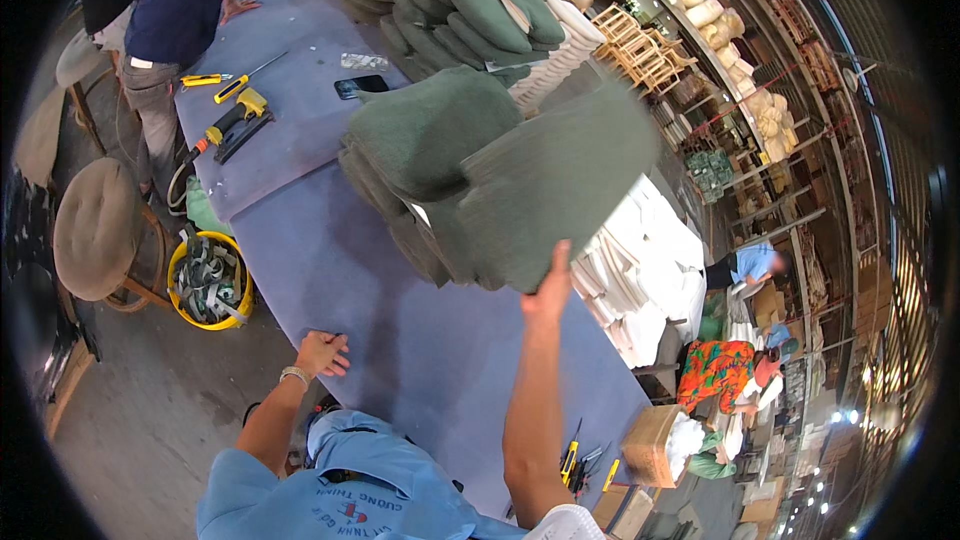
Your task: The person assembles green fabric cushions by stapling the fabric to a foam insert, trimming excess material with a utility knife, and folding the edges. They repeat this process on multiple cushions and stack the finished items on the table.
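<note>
Head view: right hand raised, gripping near edge of green cushion leaning far-right; left hand empty, flat on blue table, farther left.

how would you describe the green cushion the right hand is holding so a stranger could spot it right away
Start at the long blue-grey table and find the stack of green cushions at its middle. The held cushion is just right of that stack, gripped from below by the right hand. Unlike the stacked ones, it is lifted, tilted and motion-blurred.
</note>
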`<state>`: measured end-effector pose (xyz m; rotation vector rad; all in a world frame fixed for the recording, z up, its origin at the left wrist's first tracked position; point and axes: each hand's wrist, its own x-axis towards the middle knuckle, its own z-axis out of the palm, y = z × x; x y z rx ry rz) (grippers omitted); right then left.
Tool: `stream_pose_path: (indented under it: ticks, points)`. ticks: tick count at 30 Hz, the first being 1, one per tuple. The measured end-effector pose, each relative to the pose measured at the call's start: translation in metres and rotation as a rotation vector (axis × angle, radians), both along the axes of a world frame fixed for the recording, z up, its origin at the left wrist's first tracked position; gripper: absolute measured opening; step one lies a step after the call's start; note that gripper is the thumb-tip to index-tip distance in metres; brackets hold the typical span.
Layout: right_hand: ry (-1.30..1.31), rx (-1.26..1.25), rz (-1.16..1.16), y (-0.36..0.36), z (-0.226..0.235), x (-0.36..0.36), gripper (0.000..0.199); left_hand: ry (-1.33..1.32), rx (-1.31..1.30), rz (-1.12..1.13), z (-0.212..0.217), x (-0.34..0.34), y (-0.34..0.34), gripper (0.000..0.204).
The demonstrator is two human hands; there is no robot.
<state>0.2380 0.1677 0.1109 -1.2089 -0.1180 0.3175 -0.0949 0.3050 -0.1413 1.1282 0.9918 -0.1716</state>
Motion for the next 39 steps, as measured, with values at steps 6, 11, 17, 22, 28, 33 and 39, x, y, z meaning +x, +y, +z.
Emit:
stream_pose_path:
  ticks: [6, 11, 17, 22, 28, 33, 39]
  points:
    - [0.16, -0.043, 0.01, 0.016, -0.047, -0.02, 0.069, -0.025, -0.049, 0.022, -0.009, -0.008, 0.004, 0.042]
    - [0.051, -0.075, 0.057, 0.014, -0.027, -0.043, 0.074, 0.045, -0.074, -0.067, 0.0, 0.0, 0.008, 0.04]
    - [-0.018, -0.193, -0.056, 0.021, -0.066, -0.057, 0.069, 0.083, -0.126, -0.082, -0.013, 0.004, 0.016, 0.039]
    - [-0.034, -0.292, 0.111, -0.045, -0.099, -0.066, 0.057, 0.093, -0.131, -0.098, -0.019, 0.01, 0.014, 0.036]
    - [0.312, -0.532, 0.253, -0.152, -0.229, -0.152, 0.026, 0.1, -0.115, -0.094, -0.033, 0.009, 0.013, 0.038]
    - [0.543, -0.531, 0.277, -0.22, -0.269, -0.219, 0.028, 0.16, -0.104, -0.107, -0.009, 0.015, 0.014, 0.039]
    - [0.643, -0.528, 0.437, -0.219, -0.265, -0.199, 0.037, 0.202, -0.023, -0.028, -0.008, 0.008, 0.007, 0.04]
